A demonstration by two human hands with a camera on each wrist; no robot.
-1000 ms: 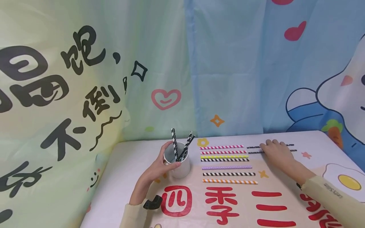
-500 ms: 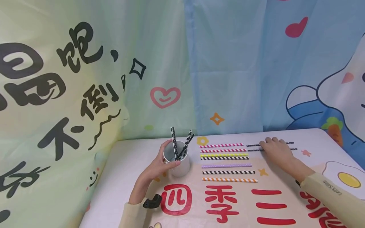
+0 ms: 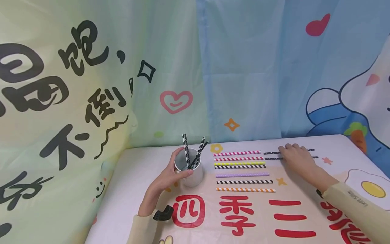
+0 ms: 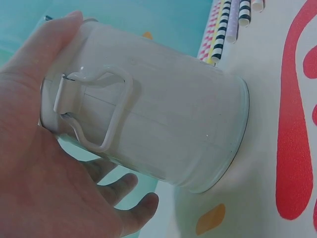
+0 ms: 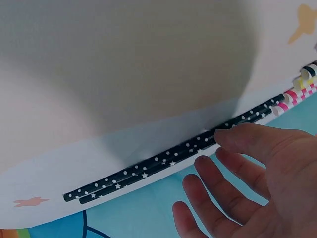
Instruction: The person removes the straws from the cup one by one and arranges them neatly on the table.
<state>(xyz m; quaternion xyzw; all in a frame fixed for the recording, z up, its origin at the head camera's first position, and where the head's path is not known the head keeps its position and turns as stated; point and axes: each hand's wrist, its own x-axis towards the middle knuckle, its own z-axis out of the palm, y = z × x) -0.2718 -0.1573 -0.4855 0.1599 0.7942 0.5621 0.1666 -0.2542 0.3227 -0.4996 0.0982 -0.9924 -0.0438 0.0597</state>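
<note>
My left hand (image 3: 173, 174) grips a white cup (image 3: 194, 178) around its rim. Thumb and fingers lie on either side of the cup, and its wire-like handle (image 4: 119, 114) faces the left wrist camera. Several black-and-white patterned paper straws (image 3: 186, 150) lean inside it. At the right, my right hand (image 3: 297, 161) is over two black straws lying on the table. One is dotted (image 5: 163, 157), the other star-printed (image 5: 143, 176). The right thumb appears to touch the dotted straw, while the loosely bent fingers hang past the star-printed one.
Between the hands lies a row of paper straws: pink-striped (image 3: 237, 153), yellow (image 3: 239, 163), black-striped (image 3: 243, 182), purple (image 3: 242, 175) and orange-striped (image 3: 245, 190). A printed cloth covers the table (image 3: 131, 189). A printed curtain (image 3: 243, 84) hangs behind the table's back edge.
The whole head view has shifted slightly, so the table sits a little higher in it. Both hands keep nearly the same places at the cup and the black straws.
</note>
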